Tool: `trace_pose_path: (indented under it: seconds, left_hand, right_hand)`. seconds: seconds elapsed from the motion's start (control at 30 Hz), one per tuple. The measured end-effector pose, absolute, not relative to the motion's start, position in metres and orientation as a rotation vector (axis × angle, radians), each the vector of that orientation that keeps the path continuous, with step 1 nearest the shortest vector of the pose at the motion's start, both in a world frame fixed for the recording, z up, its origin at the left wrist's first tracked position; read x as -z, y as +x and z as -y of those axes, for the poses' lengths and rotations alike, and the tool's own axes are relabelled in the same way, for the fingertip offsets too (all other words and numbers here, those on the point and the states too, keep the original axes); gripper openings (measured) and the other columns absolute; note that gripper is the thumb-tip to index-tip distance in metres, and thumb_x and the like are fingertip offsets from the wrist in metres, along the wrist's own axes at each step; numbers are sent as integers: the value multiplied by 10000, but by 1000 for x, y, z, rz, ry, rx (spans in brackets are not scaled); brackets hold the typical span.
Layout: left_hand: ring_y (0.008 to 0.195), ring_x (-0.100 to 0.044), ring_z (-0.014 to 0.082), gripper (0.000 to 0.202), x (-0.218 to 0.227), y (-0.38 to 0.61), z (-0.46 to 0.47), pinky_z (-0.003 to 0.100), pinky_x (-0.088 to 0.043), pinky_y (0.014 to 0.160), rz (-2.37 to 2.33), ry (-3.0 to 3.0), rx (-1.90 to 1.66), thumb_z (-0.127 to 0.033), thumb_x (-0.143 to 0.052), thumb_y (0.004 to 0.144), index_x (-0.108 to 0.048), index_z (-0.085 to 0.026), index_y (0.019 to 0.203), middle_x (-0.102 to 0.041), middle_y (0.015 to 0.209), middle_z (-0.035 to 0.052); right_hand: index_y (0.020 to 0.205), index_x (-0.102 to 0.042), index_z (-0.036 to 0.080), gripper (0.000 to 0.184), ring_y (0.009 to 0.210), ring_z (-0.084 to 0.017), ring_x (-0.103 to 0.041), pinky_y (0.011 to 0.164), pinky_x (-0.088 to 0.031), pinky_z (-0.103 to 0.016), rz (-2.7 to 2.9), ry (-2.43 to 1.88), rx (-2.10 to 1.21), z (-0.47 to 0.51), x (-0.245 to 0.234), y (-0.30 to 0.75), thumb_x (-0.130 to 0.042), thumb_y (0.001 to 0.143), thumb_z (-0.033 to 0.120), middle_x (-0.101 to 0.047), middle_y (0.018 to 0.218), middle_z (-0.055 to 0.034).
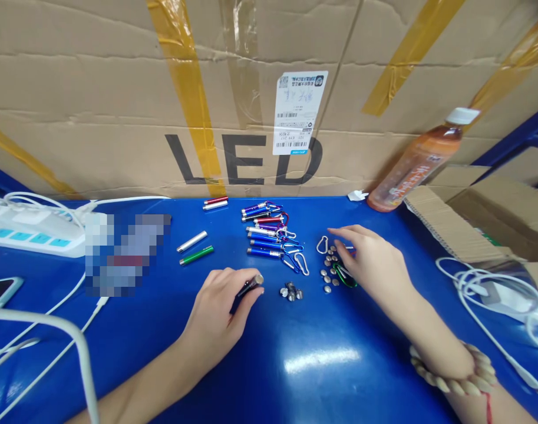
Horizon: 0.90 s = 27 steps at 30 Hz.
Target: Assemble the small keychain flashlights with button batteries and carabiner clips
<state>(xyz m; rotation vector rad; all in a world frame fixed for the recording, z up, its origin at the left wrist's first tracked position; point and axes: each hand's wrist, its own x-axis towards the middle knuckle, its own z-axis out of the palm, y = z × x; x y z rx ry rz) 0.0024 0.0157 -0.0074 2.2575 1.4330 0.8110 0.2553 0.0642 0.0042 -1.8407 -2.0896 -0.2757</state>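
Black tube sits in your left hand, nearer you and to the left of the row of clipped tubes, its metal end poking up past the fingertips; your left fingers are clamped round the barrel, thumb on the near side; it looks slim, stiff and probably light, so a modest pinch should hold it; the smooth barrel may twist or slip under a loose grip, so take it around the middle and leave the end face free; the shell seems hard to dent, the end perhaps more delicate. Your right hand is right of that row, beside the small round discs, the silver clip and the green clip; whether its fingers pinch anything cannot be told from this view; the metal caps, just nearer you than the row, look light and apt to roll, so fingertips suit them best.
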Motion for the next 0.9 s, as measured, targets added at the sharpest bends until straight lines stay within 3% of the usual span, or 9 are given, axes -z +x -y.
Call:
trace_pose_path:
  seconds: [0.07, 0.2, 0.4, 0.6, 0.77, 0.9]
  left_hand:
    - [805, -581, 160, 137, 7, 2, -16, 294, -406, 742, -1443, 2255, -799, -260, -436, 884, -558, -228, 938, -660, 879, 2]
    - [823, -580, 168, 146, 8, 2, -17, 302, -405, 754, -1455, 2246, -797, -268, -440, 882, -564, -230, 949, -661, 898, 6]
    - [814, -581, 163, 138, 5, 2, -14, 295, -402, 746, -1450, 2252, -805, -260, -439, 883, -562, -233, 941, -663, 892, -4]
    - [823, -580, 166, 132, 5, 3, -16, 300, -403, 751, -1454, 2247, -802, -268, -448, 882, -562, -234, 939, -665, 895, -8]
    - [830, -575, 172, 133, 5, 2, -16, 304, -404, 751, -1479, 2227, -778, -270, -450, 880, -562, -236, 943, -662, 879, -9]
    - [835, -572, 170, 139, 5, 2, -14, 305, -405, 758, -1471, 2221, -785, -272, -446, 881, -563, -241, 950, -659, 884, -11]
  right_hand:
    - [1032, -654, 201, 271, 827, -231, -636, 563, -454, -289, 2107, -1954, 308, -64, -4, 257, -528, 804, 126, -665, 1011, -36]
    - [1016, -666, 215, 227, 849, -233, -635, 569, -455, -284, 2137, -2112, 205, -67, -2, 263, -557, 816, 216, -672, 988, -25]
    - [889, -701, 225, 167, 780, -189, -633, 604, -443, -259, 2138, -2024, 127, -73, 2, 271, -601, 775, 157, -686, 869, -1]
    - [849, -705, 270, 106, 798, -207, -639, 578, -425, -262, 2198, -1918, 170, -65, -4, 257, -644, 763, 264, -696, 859, 18]
    - [867, -707, 266, 132, 728, -236, -656, 523, -419, -278, 2112, -2035, 152, -65, -3, 258, -625, 768, 236, -711, 814, -7]
    - [949, -689, 197, 191, 724, -215, -662, 622, -490, -302, 1929, -1826, 31, -71, -1, 266, -582, 791, 194, -712, 873, -48]
